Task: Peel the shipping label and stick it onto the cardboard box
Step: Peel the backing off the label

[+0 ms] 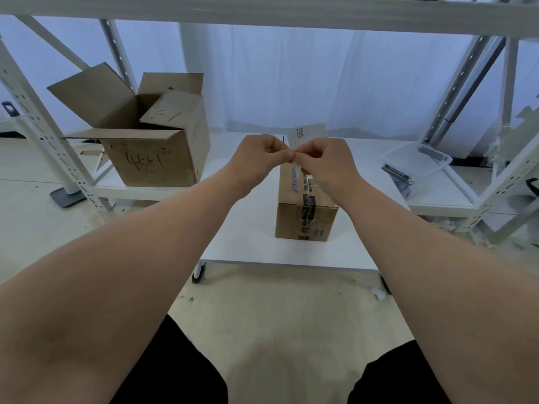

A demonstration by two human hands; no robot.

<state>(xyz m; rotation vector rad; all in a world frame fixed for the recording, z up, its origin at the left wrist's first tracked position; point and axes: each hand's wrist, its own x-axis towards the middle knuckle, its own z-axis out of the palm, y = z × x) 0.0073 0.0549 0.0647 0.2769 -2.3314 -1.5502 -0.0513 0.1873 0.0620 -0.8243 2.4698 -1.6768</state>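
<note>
A white shipping label (307, 134) with a small printed code stands up in the air above the middle of the white table (250, 243). My left hand (256, 158) and my right hand (323, 163) meet at its lower edge, and both pinch it with fingertips touching. Just below and behind my right hand sits a small closed cardboard box (304, 217), taped along its top with blue print on it. My right hand hides the far part of the box top.
A large open cardboard box (151, 153) with handwriting stands on the left shelf. A clear plastic tray (417, 158) with small dark items lies on the right shelf. White metal rack posts rise on both sides. The table rolls on castors over a pale floor.
</note>
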